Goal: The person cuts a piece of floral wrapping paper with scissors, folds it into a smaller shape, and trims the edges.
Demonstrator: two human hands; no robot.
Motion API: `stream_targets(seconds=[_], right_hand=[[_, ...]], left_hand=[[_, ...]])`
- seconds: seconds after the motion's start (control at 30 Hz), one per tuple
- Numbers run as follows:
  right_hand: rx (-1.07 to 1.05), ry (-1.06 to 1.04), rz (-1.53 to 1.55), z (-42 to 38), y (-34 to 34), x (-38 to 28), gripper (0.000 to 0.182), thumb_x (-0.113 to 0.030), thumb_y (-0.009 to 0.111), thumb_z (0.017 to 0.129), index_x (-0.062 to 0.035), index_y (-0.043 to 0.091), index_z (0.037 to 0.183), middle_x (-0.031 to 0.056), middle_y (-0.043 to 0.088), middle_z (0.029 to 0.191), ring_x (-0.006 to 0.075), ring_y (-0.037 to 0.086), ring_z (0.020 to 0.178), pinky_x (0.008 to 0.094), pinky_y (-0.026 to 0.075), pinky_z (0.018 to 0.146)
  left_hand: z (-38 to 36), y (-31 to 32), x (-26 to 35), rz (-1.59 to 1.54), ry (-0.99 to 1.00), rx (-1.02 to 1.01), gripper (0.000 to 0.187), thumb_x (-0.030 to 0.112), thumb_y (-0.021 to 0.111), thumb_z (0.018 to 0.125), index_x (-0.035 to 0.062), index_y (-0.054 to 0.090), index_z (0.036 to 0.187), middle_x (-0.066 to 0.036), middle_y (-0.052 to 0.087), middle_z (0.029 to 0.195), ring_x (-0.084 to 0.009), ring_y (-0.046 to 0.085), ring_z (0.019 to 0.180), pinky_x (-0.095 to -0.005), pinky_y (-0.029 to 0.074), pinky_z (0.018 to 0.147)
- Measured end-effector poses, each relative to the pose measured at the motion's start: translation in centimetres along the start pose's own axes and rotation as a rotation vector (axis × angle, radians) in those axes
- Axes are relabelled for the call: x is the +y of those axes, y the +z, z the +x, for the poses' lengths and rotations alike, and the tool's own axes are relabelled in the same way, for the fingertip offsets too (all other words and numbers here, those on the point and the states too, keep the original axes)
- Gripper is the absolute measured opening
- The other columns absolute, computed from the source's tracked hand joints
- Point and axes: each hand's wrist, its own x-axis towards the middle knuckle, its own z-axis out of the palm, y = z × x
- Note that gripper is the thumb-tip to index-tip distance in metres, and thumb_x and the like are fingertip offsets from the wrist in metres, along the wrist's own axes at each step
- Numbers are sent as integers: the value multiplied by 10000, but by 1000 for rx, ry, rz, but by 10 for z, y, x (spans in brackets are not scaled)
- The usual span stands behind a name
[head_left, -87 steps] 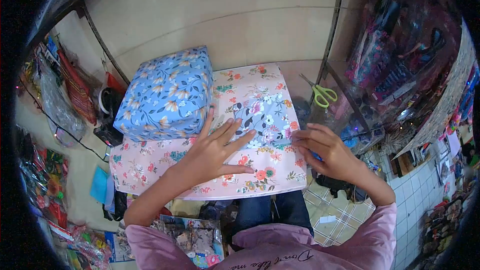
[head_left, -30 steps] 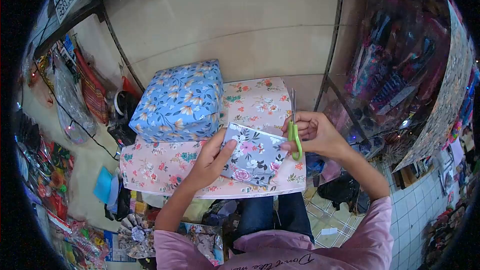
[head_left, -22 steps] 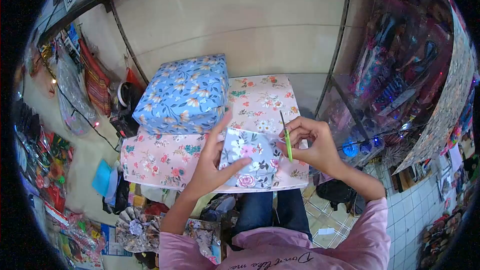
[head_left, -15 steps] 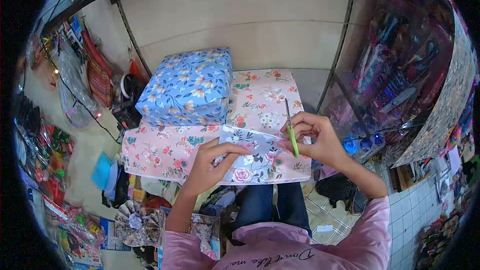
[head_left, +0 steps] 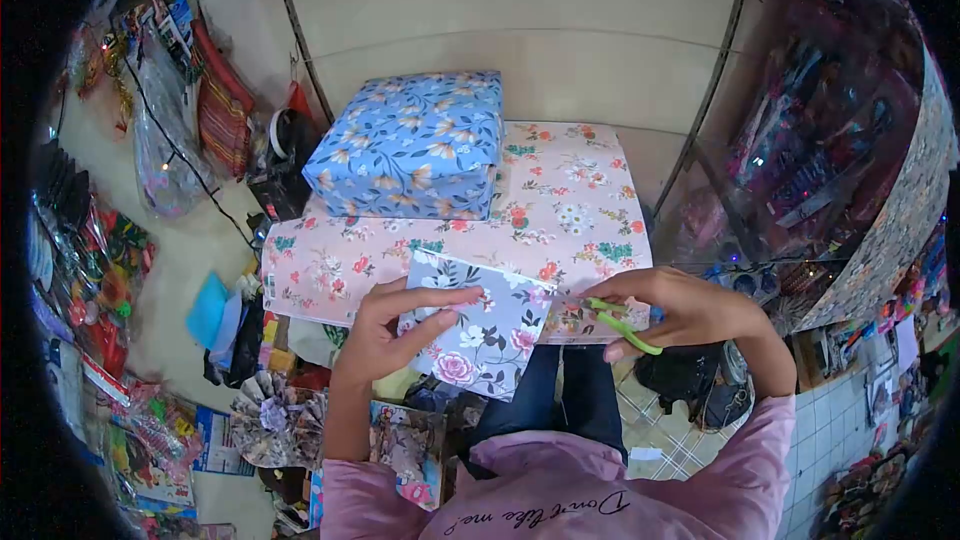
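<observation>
My left hand (head_left: pixel 395 325) pinches the left side of a grey floral paper piece (head_left: pixel 490 345), thumb and index finger on its face. The paper is roughly square, with white and pink flowers, tilted over the table's front edge. To its right, my right hand (head_left: pixel 700 310) is closed on green-handled scissors (head_left: pixel 630 328). Their blades cannot be made out. Behind my hands, a box wrapped in blue floral paper (head_left: pixel 410 145) rests on pink floral paper (head_left: pixel 570 190) that covers the work surface.
Plastic-wrapped goods (head_left: pixel 800 140) hang at the right, by a speckled panel (head_left: pixel 890 200). On the left hang a striped bag (head_left: pixel 222 105) and a cable with small lights. A black bag (head_left: pixel 680 380) lies on the floor, and a ruffled grey decoration (head_left: pixel 275 420) is at lower left.
The grey paper has tilted and shifted slightly left with my left hand. My right hand has moved right and down with the scissors, away from the paper. The view has shifted.
</observation>
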Motion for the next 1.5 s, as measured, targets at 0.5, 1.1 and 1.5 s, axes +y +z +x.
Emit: stream_targets(seconds=[0.5,1.1,1.5], right_hand=[[-78,43,58,17,8,-11,524,-339,744,764,25,569,1097,147,627,965,246,605,898,336,456,777],[84,86,158,7,21,-6,285,-222,776,742,-34,649,914,-16,469,600,83,383,576,271,331,521],[-16,63,134,33,47,-13,317,-210,761,751,-18,661,983,40,630,731,96,568,663,257,437,593]], left_hand=[[-15,-8,-6,-1,7,-26,234,63,644,823,73,685,1054,-54,691,1024,-117,645,919,-288,410,867],[-14,-3,-17,-8,0,-36,268,38,662,801,72,683,1066,-47,691,1025,-76,610,790,-242,424,726],[-48,-23,-11,10,-45,-47,270,33,662,799,43,676,1068,-104,684,1023,-148,647,864,-272,472,773]])
